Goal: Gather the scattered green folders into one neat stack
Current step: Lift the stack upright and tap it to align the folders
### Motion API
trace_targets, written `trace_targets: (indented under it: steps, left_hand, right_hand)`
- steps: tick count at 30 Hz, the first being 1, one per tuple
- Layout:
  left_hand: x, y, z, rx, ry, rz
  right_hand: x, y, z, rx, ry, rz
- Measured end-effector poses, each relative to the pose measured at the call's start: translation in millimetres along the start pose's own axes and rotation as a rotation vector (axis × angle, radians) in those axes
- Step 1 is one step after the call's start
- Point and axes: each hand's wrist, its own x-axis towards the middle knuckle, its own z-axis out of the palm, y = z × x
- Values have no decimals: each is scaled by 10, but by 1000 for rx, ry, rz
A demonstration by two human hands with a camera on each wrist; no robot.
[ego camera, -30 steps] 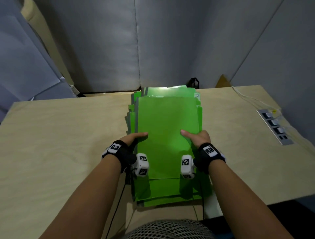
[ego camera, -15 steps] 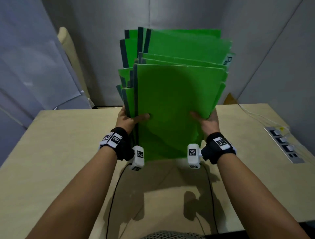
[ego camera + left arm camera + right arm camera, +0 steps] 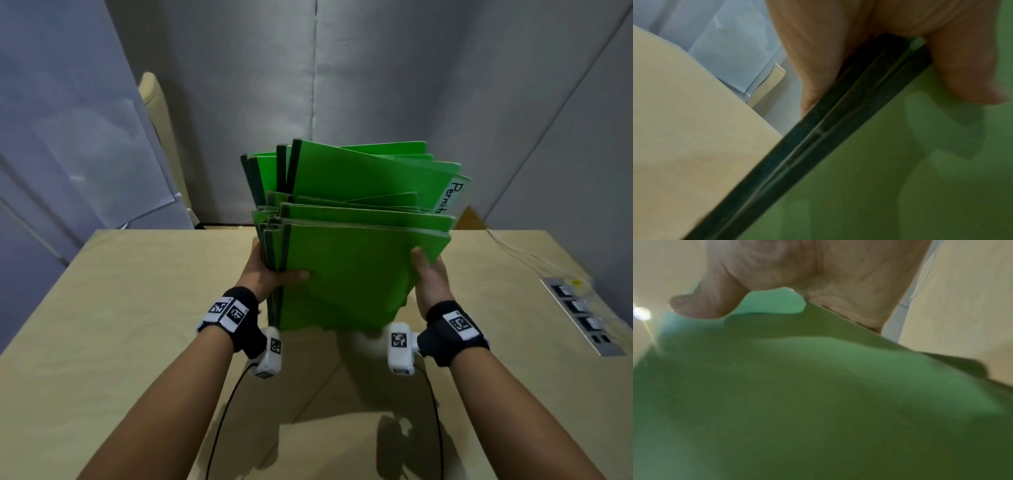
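Note:
A bundle of several green folders (image 3: 346,270) with dark spines stands nearly upright above the wooden table (image 3: 120,325), lower edges near the tabletop and tops uneven. My left hand (image 3: 270,270) grips the spine side, thumb on the front cover. My right hand (image 3: 430,277) grips the open side, thumb over the front. One rear folder carries a white label reading "Permits" (image 3: 450,198). In the left wrist view the dark spines (image 3: 818,146) run under my left hand (image 3: 859,56). In the right wrist view my right hand (image 3: 797,280) pinches the green cover (image 3: 818,394).
A power strip (image 3: 582,315) lies along the table's right edge with a thin white cable (image 3: 513,250) behind it. Grey partition panels (image 3: 394,85) close off the back. Black wrist-camera cables (image 3: 226,411) trail across the near tabletop.
The folders lay flat on the table a second ago. Both hands lifted them up on end, and since half a second ago the bundle has come lower and tilted slightly.

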Motion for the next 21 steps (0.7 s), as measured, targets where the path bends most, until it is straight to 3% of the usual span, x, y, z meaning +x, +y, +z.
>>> trace_targets:
  steps: [7, 10, 17, 21]
  left_hand:
    - [-45, 424, 40, -205, 43, 173]
    - [-1, 620, 49, -217, 92, 168]
    - [90, 744, 93, -241, 141, 96]
    - [155, 716, 55, -153, 182, 83]
  right_hand:
    - [239, -264, 98, 111, 175, -44]
    - [160, -461, 253, 109, 225, 26]
    - [416, -297, 78, 46, 161, 115]
    - [263, -577, 221, -27, 82, 37]
